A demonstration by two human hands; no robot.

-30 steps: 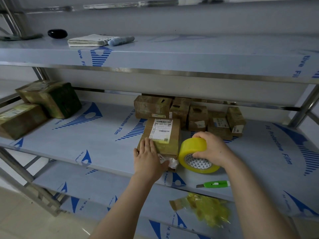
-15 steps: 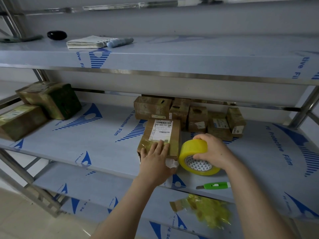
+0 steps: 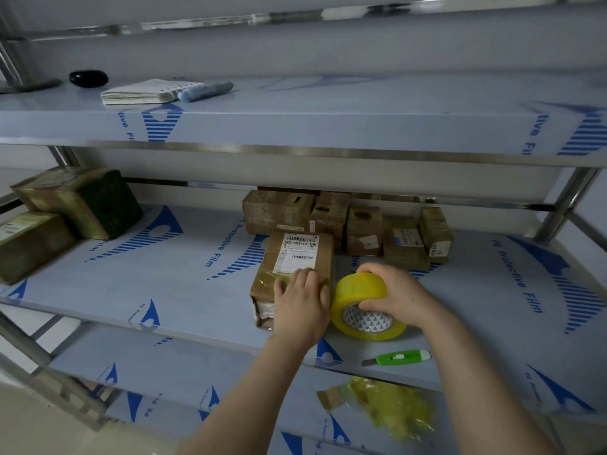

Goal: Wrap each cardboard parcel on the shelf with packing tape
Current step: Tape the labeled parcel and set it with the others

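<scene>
Cardboard parcel (image 3: 297,257), labelled, lies mid-front on middle shelf (image 3: 164,284); likely light, stiff, its glossy taped skin probably slippery

Left hand (image 3: 300,303) flat, fingers straight, pressing parcel's near end

Right hand (image 3: 392,298) grips yellow tape roll (image 3: 361,300) just beside parcel, at its 3 o'clock

Best hold, by my judgement: parcel's long side edges

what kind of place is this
Most likely a parcel packing or dispatch storeroom. It shows in the metal shelving covered in protective film, the cluster of labelled cardboard parcels at the back, and the roll of yellow packing tape gripped by the right hand, with a green box cutter nearby.
</scene>
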